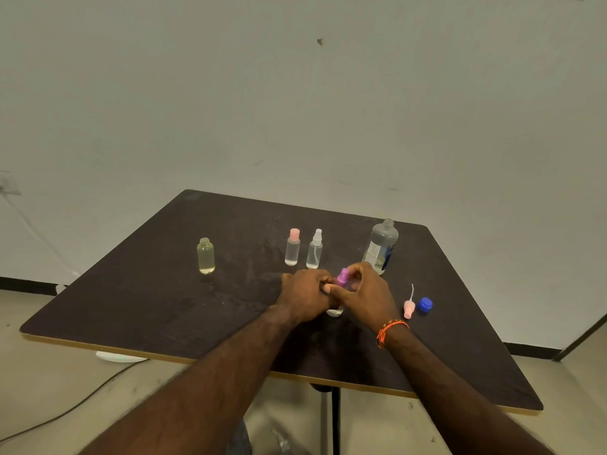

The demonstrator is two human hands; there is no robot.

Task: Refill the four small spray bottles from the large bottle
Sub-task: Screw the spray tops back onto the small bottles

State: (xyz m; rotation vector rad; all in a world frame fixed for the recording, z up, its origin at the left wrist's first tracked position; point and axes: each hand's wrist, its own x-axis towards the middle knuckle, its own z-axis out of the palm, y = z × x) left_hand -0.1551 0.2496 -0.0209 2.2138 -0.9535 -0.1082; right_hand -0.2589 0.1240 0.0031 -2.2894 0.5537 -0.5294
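Note:
A small bottle (334, 311) stands near the middle of the dark table (164, 303), mostly hidden by both hands. My left hand (305, 295) grips its body. My right hand (368, 290) pinches its purple spray top (342, 278). Behind them stand a small bottle with a pink cap (292, 247) and one with a clear spray top (314, 249). An uncapped small bottle of yellowish liquid (206, 256) stands at the left. The large bottle (381, 246) is open at the back right.
A loose pink spray top with its tube (409, 305) and a blue cap (425, 305) lie on the table to the right of my right hand. A cable (65, 412) runs over the floor at the left. The wall is close behind the table.

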